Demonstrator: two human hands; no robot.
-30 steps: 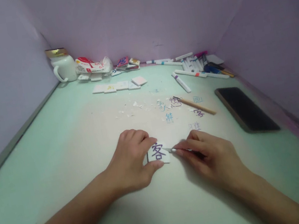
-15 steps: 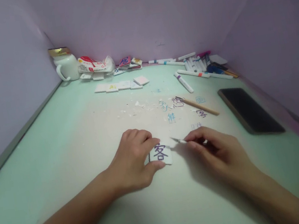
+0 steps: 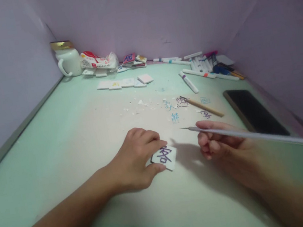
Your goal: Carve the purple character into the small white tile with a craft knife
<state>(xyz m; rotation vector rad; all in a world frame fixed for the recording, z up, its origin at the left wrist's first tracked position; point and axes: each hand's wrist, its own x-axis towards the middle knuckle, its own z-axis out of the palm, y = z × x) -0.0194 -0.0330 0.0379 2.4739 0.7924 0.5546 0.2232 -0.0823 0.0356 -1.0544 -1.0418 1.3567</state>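
Note:
My left hand (image 3: 137, 160) grips a small white square block (image 3: 171, 159) by its edges, thumb in front and fingers behind. A purple character is written on its face, partly covered by my fingers. Right of it, my right hand (image 3: 231, 154) is raised and holds a slim craft knife (image 3: 253, 134) with a pale handle. The knife lies across my fingers, its pointed blade towards the left, apart from the block.
White crumbs (image 3: 140, 102) and inked characters (image 3: 174, 118) mark the table beyond my hands. A brown wooden stick (image 3: 202, 106), a purple-banded marker (image 3: 188, 82) and a dark phone (image 3: 254, 111) lie to the right. At the back stand a white mug (image 3: 69, 61), a soft packet (image 3: 99, 61) and white blocks (image 3: 127, 82).
My right hand has lifted and turned, swinging the knife so its long handle shows to the right. The block has turned slightly in my left hand.

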